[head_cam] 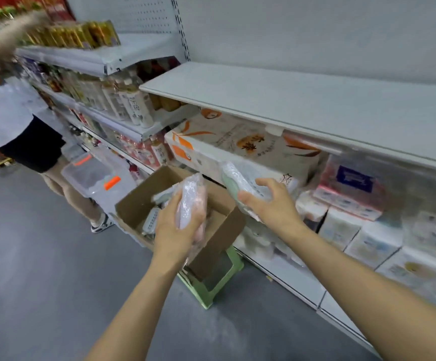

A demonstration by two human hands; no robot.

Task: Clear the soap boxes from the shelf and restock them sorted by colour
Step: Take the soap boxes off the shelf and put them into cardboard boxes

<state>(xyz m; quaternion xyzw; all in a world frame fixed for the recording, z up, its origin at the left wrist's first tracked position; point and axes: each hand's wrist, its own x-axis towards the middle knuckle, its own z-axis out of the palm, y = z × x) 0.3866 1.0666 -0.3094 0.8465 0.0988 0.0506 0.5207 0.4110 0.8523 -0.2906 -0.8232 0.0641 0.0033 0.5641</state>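
Note:
My left hand (pixel 176 225) grips a pink soap box (pixel 193 201) wrapped in clear plastic, held over an open cardboard box (pixel 227 225). My right hand (pixel 269 201) holds a pale green soap box (pixel 240 183), also in plastic wrap, just right of the cardboard box and in front of the lower shelf goods. More wrapped soap boxes (pixel 151 220) lie inside the cardboard box, partly hidden by my left hand. The white shelf (pixel 290 100) above is bare.
The cardboard box rests on a green plastic stool (pixel 211 287). Tissue packs (pixel 248 144) fill the shelves below. Another person (pixel 16 118) stands at the left reaching to bottles on upper shelves, beside a clear lidded bin (pixel 91 173). Grey floor lies to the left.

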